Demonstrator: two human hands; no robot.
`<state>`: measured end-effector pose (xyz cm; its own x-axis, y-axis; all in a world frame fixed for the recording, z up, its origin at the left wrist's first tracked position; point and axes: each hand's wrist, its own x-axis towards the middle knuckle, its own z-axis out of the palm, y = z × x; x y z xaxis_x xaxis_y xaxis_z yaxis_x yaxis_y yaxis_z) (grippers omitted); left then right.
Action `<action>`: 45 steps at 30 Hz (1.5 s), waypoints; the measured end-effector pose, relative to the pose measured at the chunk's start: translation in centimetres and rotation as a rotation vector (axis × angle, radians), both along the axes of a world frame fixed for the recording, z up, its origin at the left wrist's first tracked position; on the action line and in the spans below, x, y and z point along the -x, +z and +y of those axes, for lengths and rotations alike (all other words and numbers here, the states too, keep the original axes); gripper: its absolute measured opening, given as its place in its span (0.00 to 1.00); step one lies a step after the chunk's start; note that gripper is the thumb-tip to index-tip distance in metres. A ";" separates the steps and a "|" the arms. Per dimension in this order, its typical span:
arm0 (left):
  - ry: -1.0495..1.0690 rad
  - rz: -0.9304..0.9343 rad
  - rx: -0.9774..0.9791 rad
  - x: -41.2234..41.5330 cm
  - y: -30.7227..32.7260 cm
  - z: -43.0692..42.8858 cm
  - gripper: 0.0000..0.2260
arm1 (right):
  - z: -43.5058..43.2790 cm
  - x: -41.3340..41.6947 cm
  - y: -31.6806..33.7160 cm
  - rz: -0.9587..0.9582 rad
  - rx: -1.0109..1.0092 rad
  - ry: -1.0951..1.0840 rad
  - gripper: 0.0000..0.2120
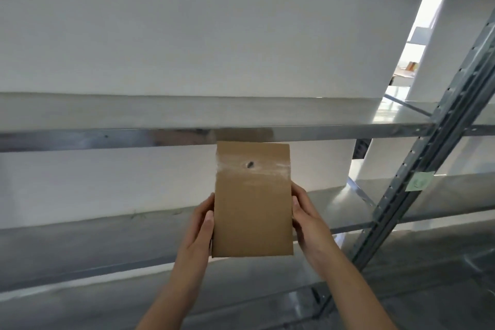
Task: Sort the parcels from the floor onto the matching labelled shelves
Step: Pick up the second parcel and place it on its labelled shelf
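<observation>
A flat brown cardboard parcel [252, 201] with clear tape and a small dark mark near its top is held upright in front of the metal shelving. My left hand [199, 228] grips its left edge and my right hand [308, 220] grips its right edge. The parcel's top edge sits just under the front rail of a grey metal shelf [107, 138]. A lower shelf [80, 244] runs behind and below the parcel. A pale green label [418, 181] is stuck on the upright post at the right; its writing is too blurred to read.
A perforated grey upright post [434, 147] slants up the right side. A white wall [187, 35] backs the shelves. Beyond the rack at the far right a bright gap shows a room with small brown items [407, 69].
</observation>
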<state>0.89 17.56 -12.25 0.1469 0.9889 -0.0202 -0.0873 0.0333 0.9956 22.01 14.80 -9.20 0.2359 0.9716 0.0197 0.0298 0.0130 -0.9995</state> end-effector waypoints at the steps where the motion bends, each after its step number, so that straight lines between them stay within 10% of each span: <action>1: 0.007 0.023 -0.019 0.5 0.2 -0.1 0.15 | 0.0 0.3 0.1 -0.011 0.003 0.019 0.16; 28: 0.250 0.036 -0.183 2.2 2.4 -5.1 0.26 | -2.2 1.9 1.6 0.005 -0.062 0.264 0.24; 45: 0.158 0.056 -0.258 2.8 0.2 -4.0 0.22 | -2.3 2.0 3.8 0.006 -0.064 0.018 0.18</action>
<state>-1.87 13.58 -12.03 -0.0037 0.9731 0.2305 -0.0157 -0.2306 0.9729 19.98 12.52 -5.35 0.2188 0.9725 0.0801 0.0231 0.0769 -0.9968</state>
